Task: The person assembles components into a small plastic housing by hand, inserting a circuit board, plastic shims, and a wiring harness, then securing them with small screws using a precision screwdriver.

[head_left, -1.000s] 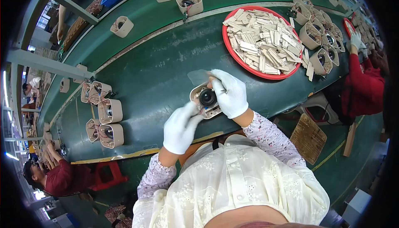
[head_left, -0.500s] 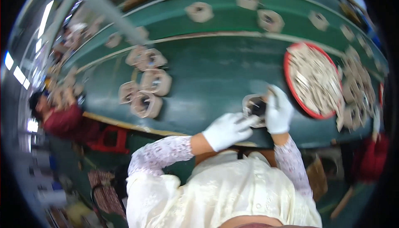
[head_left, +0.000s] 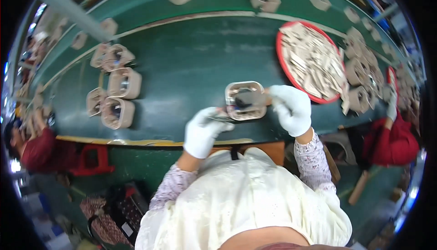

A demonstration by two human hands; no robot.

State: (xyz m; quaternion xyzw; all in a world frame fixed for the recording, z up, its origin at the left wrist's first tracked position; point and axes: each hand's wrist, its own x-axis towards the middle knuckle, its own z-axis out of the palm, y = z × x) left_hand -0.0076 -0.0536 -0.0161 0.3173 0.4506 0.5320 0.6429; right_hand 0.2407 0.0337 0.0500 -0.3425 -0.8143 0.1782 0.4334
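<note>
A beige square housing [head_left: 244, 116] with rounded corners sits on the green work table in front of me, its open side up. Dark parts and wires show inside, and a blurred greyish flat piece [head_left: 255, 97] lies over its right half. My left hand [head_left: 202, 131], in a white glove with bare fingertips, is closed at the housing's lower left, with a thin dark metallic piece [head_left: 220, 118] at its fingers. My right hand [head_left: 291, 111], gloved the same way, pinches at the housing's right edge, fingertips against the greyish piece; exactly what it grips is blurred.
A red round tray [head_left: 283, 63] heaped with beige strips stands at the right. Beyond it are several more housings [head_left: 357, 71]. Another group of housings [head_left: 124, 83] stands at the left. More housings [head_left: 265, 0] sit along the far green strip. Co-workers in red [head_left: 395, 140] sit at both sides.
The view has shifted, so the table contents appear further left and higher. My hands have drawn apart to either side of the housing, uncovering its inside; the left has turned more upright.
</note>
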